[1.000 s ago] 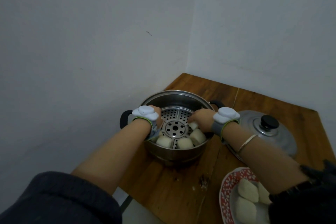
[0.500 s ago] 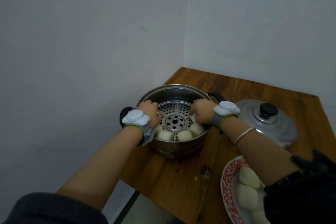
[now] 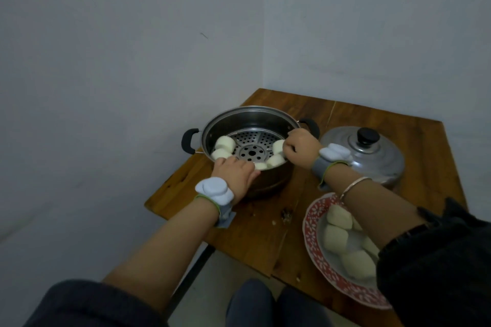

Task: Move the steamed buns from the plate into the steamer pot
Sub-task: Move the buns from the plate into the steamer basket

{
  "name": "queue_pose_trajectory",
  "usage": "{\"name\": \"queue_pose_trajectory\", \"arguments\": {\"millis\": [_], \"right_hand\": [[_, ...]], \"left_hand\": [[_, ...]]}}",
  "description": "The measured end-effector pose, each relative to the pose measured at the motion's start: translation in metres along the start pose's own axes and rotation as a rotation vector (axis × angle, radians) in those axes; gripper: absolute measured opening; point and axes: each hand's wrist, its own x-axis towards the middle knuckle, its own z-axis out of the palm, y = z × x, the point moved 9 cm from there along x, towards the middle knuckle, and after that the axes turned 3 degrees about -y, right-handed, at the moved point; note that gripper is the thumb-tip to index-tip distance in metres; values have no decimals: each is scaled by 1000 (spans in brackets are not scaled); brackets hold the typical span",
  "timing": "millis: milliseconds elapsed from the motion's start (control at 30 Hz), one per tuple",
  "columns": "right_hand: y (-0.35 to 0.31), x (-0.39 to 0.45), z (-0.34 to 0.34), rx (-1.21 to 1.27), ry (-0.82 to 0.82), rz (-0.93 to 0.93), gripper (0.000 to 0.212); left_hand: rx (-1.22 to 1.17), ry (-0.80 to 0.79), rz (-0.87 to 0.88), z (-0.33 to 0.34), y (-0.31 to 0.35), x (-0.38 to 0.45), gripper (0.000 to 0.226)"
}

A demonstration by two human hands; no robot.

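The steel steamer pot (image 3: 249, 110) stands at the table's far left, with a perforated rack (image 3: 252, 152) inside. Several white steamed buns lie around the rack's edge, two at the left (image 3: 224, 142) and others along the near side (image 3: 275, 160). My left hand (image 3: 235, 171) lies palm down over the pot's near rim, fingers stretched out, holding nothing. My right hand (image 3: 300, 146) is at the right rim, its curled fingers against a bun (image 3: 278, 145); whether they grip it is unclear. More buns (image 3: 336, 239) sit on the red patterned plate (image 3: 308, 223) at the near right, partly under my right sleeve.
The pot's metal lid (image 3: 372, 156) with a black knob lies right of the pot. Crumbs (image 3: 287, 214) dot the wooden table (image 3: 252, 241) between pot and plate. Grey walls close in behind and to the left. The table's left edge runs close to the pot's black handle (image 3: 189, 141).
My left hand has pulled back from inside the pot to its near rim, leaving two buns at the left. My right hand has shifted to the right rim. The camera has tilted down.
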Motion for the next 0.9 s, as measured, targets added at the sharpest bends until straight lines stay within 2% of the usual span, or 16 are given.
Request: {"name": "queue_pose_trajectory", "arguments": {"millis": [67,167,300,433,600,767,833,900], "right_hand": [[-2,-6,7,-94,-95,14,46],[2,-22,17,-82,-146,51,62],[-4,-42,17,-123,-168,-29,42],[-9,-55,15,-144,-204,-49,36],[-15,-71,13,-128,-188,-69,34],[-15,-96,4,-82,-110,-99,42],[-8,-109,-6,-80,-45,-107,45],[7,-122,-11,-74,-23,-75,43]], "left_hand": [[6,-18,-42,1,-7,3,41],[-32,-22,-75,1,-4,1,41],[-54,-45,-105,1,7,-6,41],[-37,-68,-77,-3,16,-19,41],[-52,-56,-31,-4,24,-34,42],[-92,-147,-34,-5,35,-44,43],[-64,-88,-23,-13,41,-43,44],[-44,103,56,-29,58,-43,52]]}}
